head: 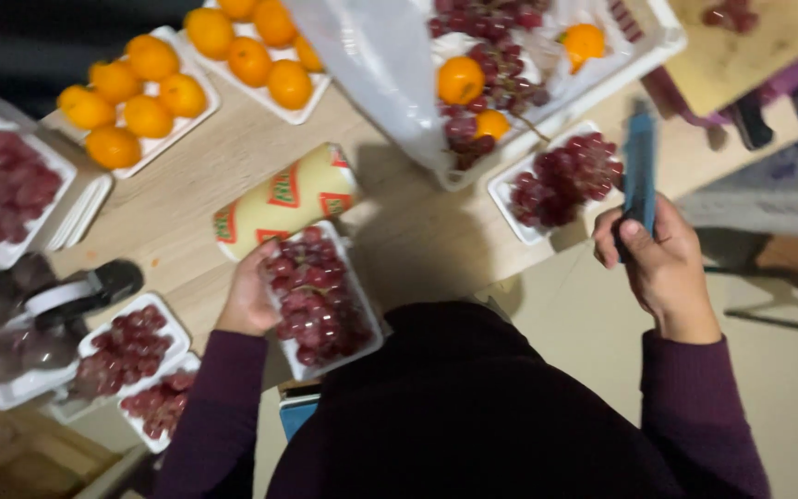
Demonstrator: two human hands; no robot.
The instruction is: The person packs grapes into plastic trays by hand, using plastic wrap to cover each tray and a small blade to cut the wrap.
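My left hand (249,298) grips the left edge of a white foam tray (362,340) filled with red grapes (316,298), held close to my body at the table's near edge. A yellow roll of wrapping film (284,199) with red and green labels lies just beyond that tray. My right hand (659,263) is shut around a blue flat-handled tool (640,166) that points up and away from me, beside another tray of red grapes (565,180).
Two trays of oranges (140,92) sit at the far left. A white crate (547,55) holds grapes and oranges under a plastic bag. Several more grape trays (126,356) lie at the left, with a wooden board (741,46) at the far right.
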